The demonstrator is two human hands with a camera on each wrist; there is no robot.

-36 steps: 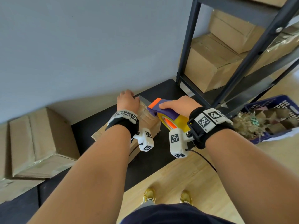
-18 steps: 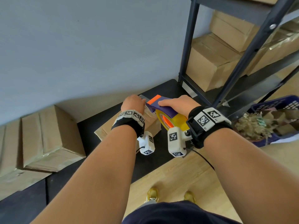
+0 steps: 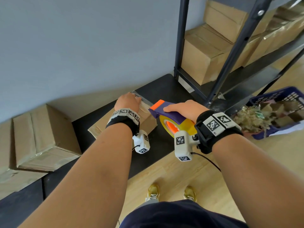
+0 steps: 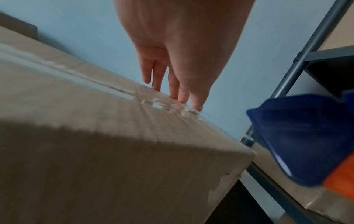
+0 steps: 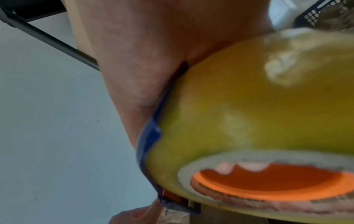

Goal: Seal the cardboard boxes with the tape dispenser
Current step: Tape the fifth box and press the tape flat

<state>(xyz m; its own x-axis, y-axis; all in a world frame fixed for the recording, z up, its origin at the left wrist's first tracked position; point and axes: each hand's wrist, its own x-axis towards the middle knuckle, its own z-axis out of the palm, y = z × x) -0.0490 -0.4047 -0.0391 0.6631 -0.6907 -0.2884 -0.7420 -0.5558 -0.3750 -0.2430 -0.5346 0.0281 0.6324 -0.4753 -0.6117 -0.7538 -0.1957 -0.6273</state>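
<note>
A small cardboard box [image 3: 148, 123] lies on the black table [image 3: 164, 89], with clear tape across its top [image 4: 162, 106]. My left hand [image 3: 127, 101] rests on the box's far edge, its straight fingertips [image 4: 184, 97] pressing the tape down there. My right hand [image 3: 184, 107] grips the purple and orange tape dispenser [image 3: 167, 114] from above, just right of the box and level with its top. The dispenser's yellow tape roll [image 5: 249, 106] fills the right wrist view, and its front end [image 4: 298, 136] shows blue in the left wrist view.
A larger taped box [image 3: 44, 137] sits on the table at left, another below it. A dark metal shelf rack [image 3: 230, 51] with several boxes stands at right. A blue basket [image 3: 278, 111] of paper filling sits on the wooden floor. A grey wall runs behind the table.
My left hand has slid along the box top toward its far right corner. The dispenser in my right hand has stayed almost where it was.
</note>
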